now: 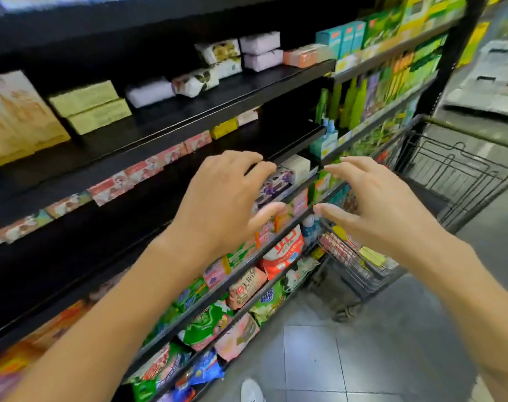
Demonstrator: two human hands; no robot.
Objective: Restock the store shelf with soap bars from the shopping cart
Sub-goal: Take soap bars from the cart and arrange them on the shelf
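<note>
Both my hands are raised in front of the black store shelf. My left hand is open, its fingers spread over the purple soap boxes on the third shelf, and whether they touch is unclear. My right hand is open too, held in the air just right of that shelf edge, holding nothing. The shopping cart stands at the right by the shelf end, with yellow and pink soap packs in its basket. A row of pink soap boxes lines the third shelf's front.
Yellow-green boxes and white wrapped soaps sit on the upper shelf. Detergent bags fill the lower shelves. Green bottles and boxes fill the neighbouring bay. Grey tiled floor lies below, with my shoe at the bottom.
</note>
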